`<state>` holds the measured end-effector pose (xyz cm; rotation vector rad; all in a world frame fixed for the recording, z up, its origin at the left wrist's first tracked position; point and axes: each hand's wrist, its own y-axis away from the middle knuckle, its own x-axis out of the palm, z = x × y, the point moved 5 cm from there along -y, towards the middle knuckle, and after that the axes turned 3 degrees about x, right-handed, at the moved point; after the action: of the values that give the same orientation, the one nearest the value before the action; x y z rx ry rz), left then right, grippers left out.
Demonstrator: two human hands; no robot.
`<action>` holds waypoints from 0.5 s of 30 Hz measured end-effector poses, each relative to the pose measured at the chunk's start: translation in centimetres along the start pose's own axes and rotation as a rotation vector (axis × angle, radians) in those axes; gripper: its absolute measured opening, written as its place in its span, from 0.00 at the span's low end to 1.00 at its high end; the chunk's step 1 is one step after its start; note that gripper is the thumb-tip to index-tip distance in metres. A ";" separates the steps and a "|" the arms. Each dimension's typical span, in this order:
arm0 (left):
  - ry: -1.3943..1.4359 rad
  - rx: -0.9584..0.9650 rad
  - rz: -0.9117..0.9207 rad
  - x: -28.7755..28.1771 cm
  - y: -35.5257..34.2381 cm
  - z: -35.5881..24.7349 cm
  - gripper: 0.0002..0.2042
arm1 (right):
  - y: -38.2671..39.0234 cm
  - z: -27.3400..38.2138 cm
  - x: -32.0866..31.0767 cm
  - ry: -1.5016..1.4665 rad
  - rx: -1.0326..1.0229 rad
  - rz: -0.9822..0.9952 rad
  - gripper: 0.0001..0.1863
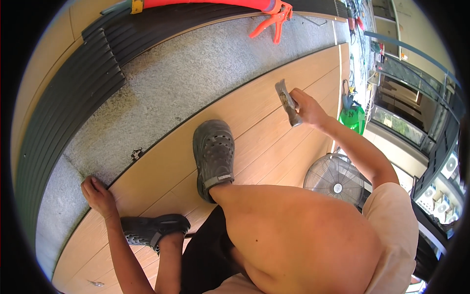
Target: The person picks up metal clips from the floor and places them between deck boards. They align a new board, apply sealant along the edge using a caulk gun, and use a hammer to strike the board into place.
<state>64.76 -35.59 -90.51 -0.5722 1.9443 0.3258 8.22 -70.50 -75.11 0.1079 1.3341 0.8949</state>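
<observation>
My right hand (309,109) is closed round a hammer (288,104), raised above the wood-look planks (274,127); its grey metal head shows, and most of the handle is hidden by the hand. My left hand (99,197) is down at the outer edge of the planks, where they meet the rough grey floor (147,88). Its fingers are bent and drawn together; whatever they may hold at the edge is hidden. Further along that edge sits a small dark metal clip (136,155). My feet in dark clogs (215,152) rest on the planks.
Ribbed dark boards (63,98) lie beyond the grey strip. On them rests a caulking gun (275,20) with an orange-red trigger. A round fan (335,177) stands at the right, near a green bag (352,117) and tangled cables. A small shiny piece (96,283) lies lower left.
</observation>
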 end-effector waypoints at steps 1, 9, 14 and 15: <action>-0.002 0.000 0.004 0.1 -0.1 -0.1 0.08 | -0.7 0.8 -0.3 -0.072 0.026 0.044 0.12; -0.017 0.023 -0.014 0.2 -0.4 -0.4 0.08 | -4.3 6.2 0.6 -0.481 0.177 0.183 0.11; -0.031 0.015 -0.033 -0.4 -0.4 0.2 0.07 | -6.0 9.2 1.1 -0.612 0.109 0.202 0.19; -0.026 0.009 -0.036 -0.5 -0.4 0.2 0.07 | -6.2 9.5 1.5 -0.646 0.134 0.223 0.25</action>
<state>65.27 -35.72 -90.13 -0.5937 1.9076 0.3006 19.47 -69.88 -77.00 0.6089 0.7811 0.8554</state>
